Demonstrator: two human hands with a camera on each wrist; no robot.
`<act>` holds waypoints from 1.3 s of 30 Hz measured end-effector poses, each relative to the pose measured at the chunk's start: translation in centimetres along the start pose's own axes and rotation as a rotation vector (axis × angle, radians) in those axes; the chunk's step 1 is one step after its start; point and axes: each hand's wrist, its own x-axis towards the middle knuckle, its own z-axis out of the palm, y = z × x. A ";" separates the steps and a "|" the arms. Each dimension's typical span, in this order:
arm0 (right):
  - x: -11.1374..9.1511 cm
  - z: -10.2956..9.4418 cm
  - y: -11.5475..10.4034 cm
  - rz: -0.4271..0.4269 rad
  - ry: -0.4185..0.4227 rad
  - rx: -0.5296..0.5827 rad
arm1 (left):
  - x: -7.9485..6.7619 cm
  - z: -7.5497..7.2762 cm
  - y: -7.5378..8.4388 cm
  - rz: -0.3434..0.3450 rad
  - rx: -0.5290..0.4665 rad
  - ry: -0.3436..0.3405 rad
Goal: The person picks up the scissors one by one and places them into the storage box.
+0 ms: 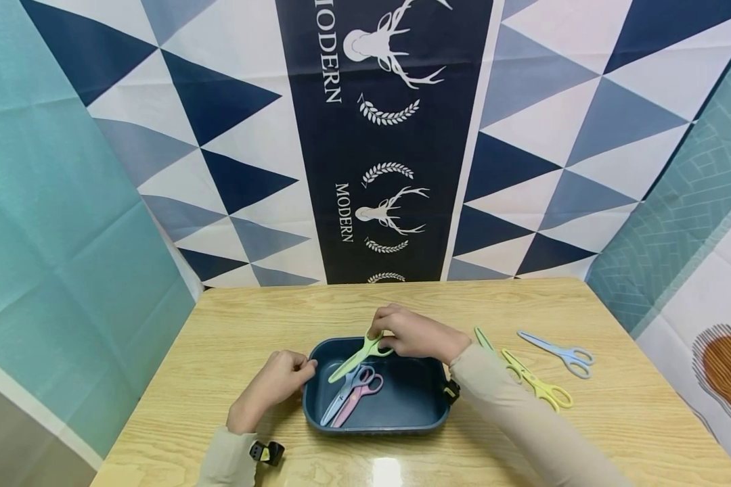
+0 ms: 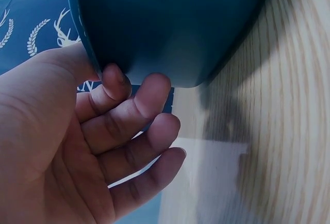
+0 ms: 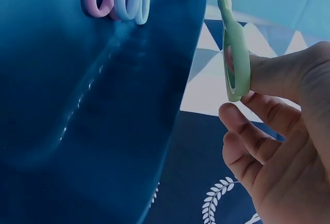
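A dark blue rectangular bin (image 1: 405,406) stands on the table. My left hand (image 1: 280,379) pinches its left rim between thumb and fingers; the left wrist view shows the thumb behind the bin wall (image 2: 170,33) and the other fingers loosely bent. Above the bin, my right hand (image 1: 405,329) grips pale green scissors (image 1: 359,358) by the handle loops, blades pointing down and left. In the right wrist view the green scissors (image 3: 236,54) hang beyond the bin's edge line, thumb at a loop. Inside the bin lie blue scissors (image 1: 344,396) and pink scissors (image 1: 359,399), side by side.
Right of the bin, yellow scissors (image 1: 536,382), blue scissors (image 1: 563,353) and another green pair (image 1: 482,338) lie on the wooden table (image 1: 268,311). My right forearm partly covers the green pair. A patterned cloth (image 1: 390,135) hangs behind the table's far edge.
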 end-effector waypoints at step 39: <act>2.3 2.9 -0.7 0.071 -0.145 0.097 | -0.1 0.0 0.2 -0.017 -0.017 -0.001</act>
